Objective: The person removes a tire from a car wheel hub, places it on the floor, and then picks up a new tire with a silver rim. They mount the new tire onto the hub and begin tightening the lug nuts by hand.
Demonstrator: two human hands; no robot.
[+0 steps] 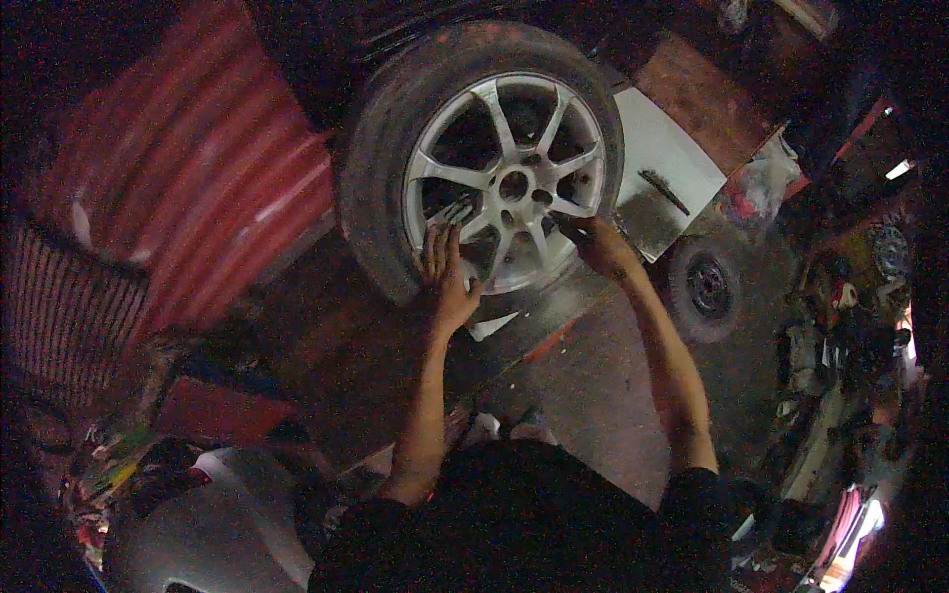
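Note:
A car wheel (513,252) with a silver multi-spoke alloy rim and a dusty black tyre (371,178) faces me, its open hub hole in the middle. My left hand (451,277) rests at the rim's lower left, fingers stretched out and apart over the spokes. At the rim's lower right, my right hand (603,247) has its fingers drawn together near the end of a spoke. Dark shadow covers those fingertips, so I cannot make out what lies between them.
Red corrugated metal sheet (217,168) stands at the left. A white panel (667,148) with a dark thin tool (664,192) on it lies right of the wheel. Beyond my right forearm is a smaller wheel (706,287). A grey rounded body panel (217,524) fills the lower left.

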